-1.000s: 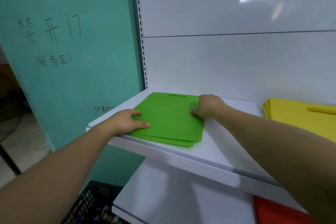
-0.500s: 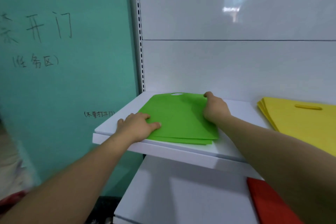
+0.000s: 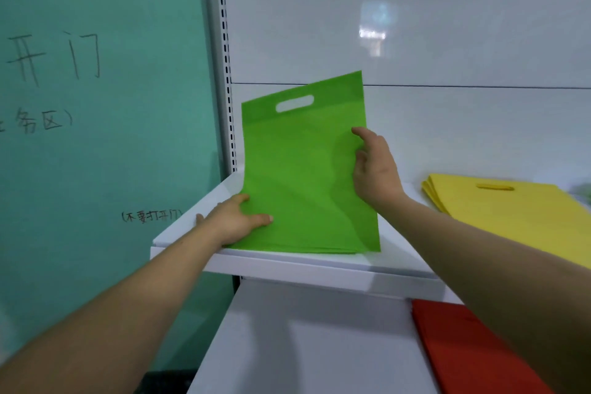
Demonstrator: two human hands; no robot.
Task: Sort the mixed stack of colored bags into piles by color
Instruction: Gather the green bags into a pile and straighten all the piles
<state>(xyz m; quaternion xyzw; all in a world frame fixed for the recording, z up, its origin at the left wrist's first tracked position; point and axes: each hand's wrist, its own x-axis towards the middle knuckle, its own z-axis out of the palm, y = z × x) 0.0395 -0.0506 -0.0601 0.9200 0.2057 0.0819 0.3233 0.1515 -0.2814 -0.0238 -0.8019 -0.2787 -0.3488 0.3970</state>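
Observation:
A stack of green bags (image 3: 303, 176) with a cut-out handle stands raised on its lower edge on the white upper shelf (image 3: 287, 265), its handle end up and leaning toward the back panel. My left hand (image 3: 233, 224) grips the stack's lower left corner, thumb across the front. My right hand (image 3: 377, 173) holds the right edge, thumb on the front face. A pile of yellow bags (image 3: 518, 211) lies flat on the same shelf to the right. Red bags (image 3: 463, 345) lie on the lower shelf (image 3: 303, 345) at the right.
A teal wall (image 3: 96, 137) with handwritten characters stands close on the left, beside the slotted shelf upright (image 3: 225, 73). The white back panel (image 3: 415, 25) closes the shelf behind the bags.
The green bags lay flat on the shelf before; both hands have tipped them up onto their lower edge. My right hand rose with the stack's right edge.

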